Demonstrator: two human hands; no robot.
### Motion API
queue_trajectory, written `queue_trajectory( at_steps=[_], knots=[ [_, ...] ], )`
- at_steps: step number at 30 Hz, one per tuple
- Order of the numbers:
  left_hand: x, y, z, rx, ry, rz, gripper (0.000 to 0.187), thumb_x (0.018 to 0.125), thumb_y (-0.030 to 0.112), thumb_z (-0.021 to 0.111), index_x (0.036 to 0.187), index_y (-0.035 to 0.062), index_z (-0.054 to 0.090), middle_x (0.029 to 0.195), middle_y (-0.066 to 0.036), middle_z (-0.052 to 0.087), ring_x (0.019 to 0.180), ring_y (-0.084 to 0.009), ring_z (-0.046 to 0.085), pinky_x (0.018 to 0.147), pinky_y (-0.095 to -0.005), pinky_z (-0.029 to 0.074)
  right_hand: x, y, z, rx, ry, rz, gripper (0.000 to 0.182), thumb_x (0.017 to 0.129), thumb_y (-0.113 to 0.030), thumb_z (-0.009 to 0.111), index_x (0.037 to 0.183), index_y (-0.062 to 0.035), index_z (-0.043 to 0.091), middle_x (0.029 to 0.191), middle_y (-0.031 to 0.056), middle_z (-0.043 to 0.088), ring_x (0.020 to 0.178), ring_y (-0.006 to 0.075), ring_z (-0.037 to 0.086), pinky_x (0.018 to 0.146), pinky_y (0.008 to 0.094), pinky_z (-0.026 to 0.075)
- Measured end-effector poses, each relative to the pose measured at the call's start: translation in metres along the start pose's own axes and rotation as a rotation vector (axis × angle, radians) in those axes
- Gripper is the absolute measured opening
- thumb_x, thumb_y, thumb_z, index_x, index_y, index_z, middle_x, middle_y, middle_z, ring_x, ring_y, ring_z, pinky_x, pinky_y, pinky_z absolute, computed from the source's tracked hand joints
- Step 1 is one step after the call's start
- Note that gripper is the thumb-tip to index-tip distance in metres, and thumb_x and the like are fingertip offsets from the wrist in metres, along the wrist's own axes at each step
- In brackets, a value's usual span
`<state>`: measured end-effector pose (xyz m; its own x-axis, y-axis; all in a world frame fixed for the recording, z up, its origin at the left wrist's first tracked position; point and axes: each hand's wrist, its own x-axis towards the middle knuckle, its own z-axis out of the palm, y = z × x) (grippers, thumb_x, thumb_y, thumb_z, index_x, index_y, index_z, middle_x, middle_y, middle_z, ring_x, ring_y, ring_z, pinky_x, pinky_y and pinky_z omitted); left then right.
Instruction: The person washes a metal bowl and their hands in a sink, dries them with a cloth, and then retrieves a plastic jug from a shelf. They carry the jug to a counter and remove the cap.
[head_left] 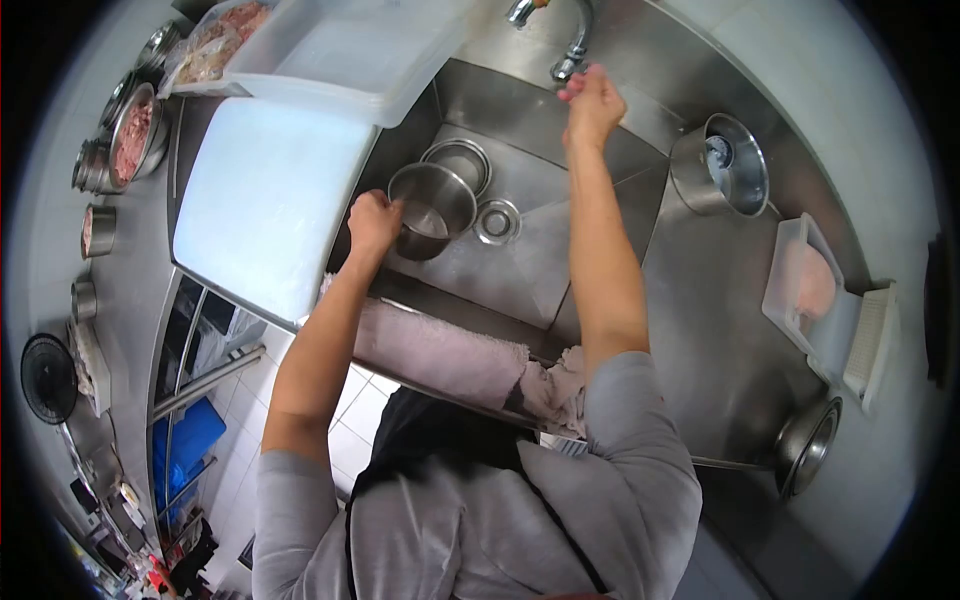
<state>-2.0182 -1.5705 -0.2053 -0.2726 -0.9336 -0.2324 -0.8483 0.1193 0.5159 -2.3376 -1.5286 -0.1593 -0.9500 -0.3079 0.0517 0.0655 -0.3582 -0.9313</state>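
My left hand (373, 224) grips the rim of a round stainless steel pot (430, 238), tilted over the sink (500, 275). A pale patch shows in the bottom of the pot. Behind it, a shallow round metal dish (473, 160) lies on the sink floor, near the drain strainer (497, 222). My right hand (594, 108) is up at the back wall of the sink, its fingers closed at the faucet handle (566, 68). The curved faucet (581, 32) rises just above that hand; no water stream can be made out.
Left of the sink lies a white cutting board (270, 200), with a translucent plastic tub (350, 60) behind it. Bowls of meat (133, 140) line the left counter. A larger steel pot (705, 170) and a plastic container (795, 270) stand right. Pinkish towels (430, 345) cover the front edge.
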Motion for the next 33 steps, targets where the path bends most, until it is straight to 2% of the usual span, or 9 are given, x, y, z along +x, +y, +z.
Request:
queue_trajectory(
  at_steps=[5, 7, 8, 10, 13, 14, 17, 22, 33],
  knots=[
    [-0.005, 0.007, -0.001, -0.068, 0.011, -0.039, 0.025, 0.077, 0.023, 0.066, 0.077, -0.0022, 0.065, 0.083, -0.026, 0.066, 0.085, -0.0420, 0.066, 0.080, -0.0468, 0.051, -0.031, 0.102, -0.060, -0.474, -0.011, -0.035, 0.027, 0.095, -0.025, 0.054, 0.088, -0.0021, 0.066, 0.068, 0.0101, 0.065, 0.063, 0.0200, 0.062, 0.060, 0.0370, 0.052],
    [-0.009, 0.012, -0.005, -0.089, 0.023, -0.031, 0.024, 0.076, 0.021, 0.066, 0.076, -0.0026, 0.064, 0.082, -0.026, 0.066, 0.084, -0.0419, 0.066, 0.079, -0.0470, 0.051, -0.064, 0.202, -0.097, -1.036, -0.387, 0.328, 0.033, 0.088, -0.033, 0.061, 0.091, -0.0011, 0.069, 0.085, 0.0193, 0.070, 0.081, 0.0350, 0.069, 0.074, 0.0439, 0.053],
    [-0.010, 0.013, -0.006, -0.092, 0.029, -0.012, 0.023, 0.076, 0.020, 0.066, 0.076, -0.0027, 0.063, 0.081, -0.025, 0.065, 0.083, -0.0418, 0.065, 0.078, -0.0471, 0.051, -0.097, 0.174, -0.084, -1.087, -0.527, 0.543, 0.036, 0.087, -0.034, 0.062, 0.095, -0.0003, 0.070, 0.088, 0.0212, 0.070, 0.085, 0.0335, 0.069, 0.069, 0.0430, 0.055],
    [-0.007, 0.016, -0.004, -0.086, 0.054, 0.031, 0.022, 0.076, 0.018, 0.066, 0.075, -0.0029, 0.061, 0.081, -0.024, 0.064, 0.082, -0.0417, 0.065, 0.077, -0.0474, 0.051, -0.125, 0.196, -0.080, -0.963, -0.559, 0.730, 0.025, 0.087, -0.023, 0.064, 0.083, 0.0015, 0.067, 0.069, 0.0117, 0.066, 0.055, 0.0217, 0.063, 0.052, 0.0385, 0.050],
    [-0.002, 0.018, 0.000, -0.052, 0.109, 0.104, 0.020, 0.076, 0.016, 0.064, 0.074, -0.0029, 0.059, 0.082, -0.023, 0.061, 0.081, -0.0413, 0.063, 0.076, -0.0481, 0.050, -0.129, 0.243, -0.077, -1.002, -0.489, 0.694, 0.035, 0.082, -0.028, 0.072, 0.092, 0.0051, 0.068, 0.077, 0.0215, 0.068, 0.062, 0.0315, 0.069, 0.049, 0.0398, 0.054],
    [0.000, 0.020, 0.001, -0.040, 0.132, 0.134, 0.019, 0.076, 0.015, 0.064, 0.073, -0.0029, 0.059, 0.083, -0.022, 0.060, 0.081, -0.0411, 0.063, 0.075, -0.0483, 0.050, -0.131, 0.265, -0.074, -0.786, -0.190, 0.725, 0.027, 0.080, -0.019, 0.072, 0.083, 0.0070, 0.067, 0.073, 0.0205, 0.068, 0.054, 0.0291, 0.067, 0.050, 0.0401, 0.055],
    [0.002, 0.023, 0.000, -0.014, 0.154, 0.164, 0.018, 0.076, 0.014, 0.063, 0.074, -0.0030, 0.059, 0.084, -0.022, 0.060, 0.080, -0.0409, 0.062, 0.074, -0.0485, 0.050, -0.124, 0.240, -0.066, -0.790, -0.302, 0.812, 0.011, 0.078, -0.004, 0.066, 0.081, 0.0063, 0.065, 0.076, 0.0141, 0.067, 0.065, 0.0252, 0.064, 0.052, 0.0378, 0.046],
    [0.006, 0.019, 0.006, 0.013, 0.128, 0.178, 0.018, 0.077, 0.015, 0.063, 0.076, -0.0034, 0.060, 0.085, -0.024, 0.061, 0.082, -0.0420, 0.063, 0.076, -0.0491, 0.050, -0.108, 0.237, -0.120, -0.767, -0.319, 0.688, 0.011, 0.082, -0.007, 0.065, 0.082, 0.0044, 0.065, 0.076, 0.0127, 0.067, 0.059, 0.0179, 0.066, 0.052, 0.0314, 0.056],
    [0.077, -0.025, 0.097, -0.080, -0.056, -0.048, 0.021, 0.071, 0.010, 0.064, 0.090, 0.0025, 0.068, 0.103, -0.021, 0.068, 0.098, -0.0352, 0.066, 0.084, -0.0413, 0.052, -0.052, 0.128, -0.195, -1.364, -0.086, 0.282, 0.027, 0.077, -0.026, 0.065, 0.075, 0.0015, 0.069, 0.067, 0.0159, 0.068, 0.075, 0.0354, 0.069, 0.079, 0.0411, 0.054]
  ],
)
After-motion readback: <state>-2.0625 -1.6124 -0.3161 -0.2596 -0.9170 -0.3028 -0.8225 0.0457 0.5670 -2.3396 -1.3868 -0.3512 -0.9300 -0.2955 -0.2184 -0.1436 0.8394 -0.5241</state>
